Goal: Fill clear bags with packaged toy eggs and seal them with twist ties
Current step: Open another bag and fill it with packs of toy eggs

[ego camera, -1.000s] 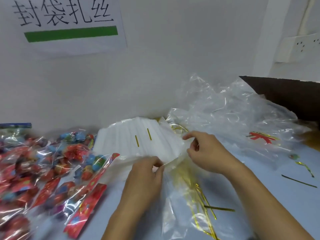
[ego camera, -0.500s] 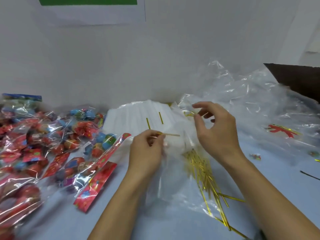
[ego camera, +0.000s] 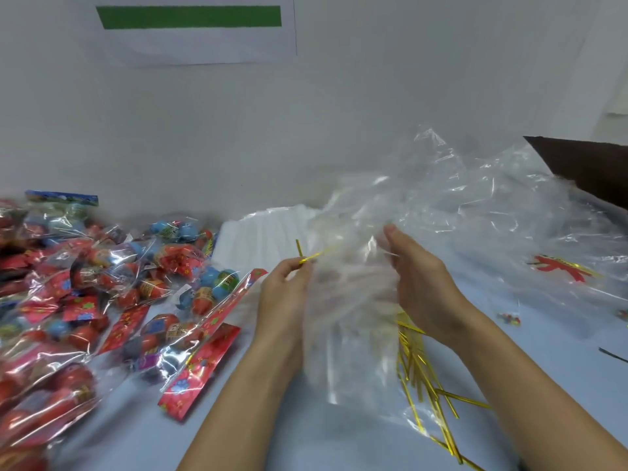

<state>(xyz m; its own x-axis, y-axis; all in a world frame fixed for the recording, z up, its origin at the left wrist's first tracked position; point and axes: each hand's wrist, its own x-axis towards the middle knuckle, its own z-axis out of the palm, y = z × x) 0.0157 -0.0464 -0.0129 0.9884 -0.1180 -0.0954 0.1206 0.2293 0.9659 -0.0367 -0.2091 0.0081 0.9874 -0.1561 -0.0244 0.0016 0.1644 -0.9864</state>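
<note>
A clear bag [ego camera: 353, 321], blurred in the frame, hangs between a person's two raised hands above the pale blue table [ego camera: 339, 447]. The left hand [ego camera: 289, 294] pinches a gold twist tie [ego camera: 314, 256] between thumb and fingertips at the bag's left edge, the tie angling up toward the right. The right hand [ego camera: 421, 277] holds the bag's right side, fingers extended upward against the film; how firmly it grips cannot be told. Under and just right of the right wrist lies a loose heap of gold twist ties [ego camera: 421, 372]. Well left of the left hand sits a pile of packaged toy eggs [ego camera: 102, 283] in red and blue wrappers. Beyond the hands lies a white stack of flat bags [ego camera: 268, 236], and right of them crumpled clear plastic [ego camera: 492, 212].
</note>
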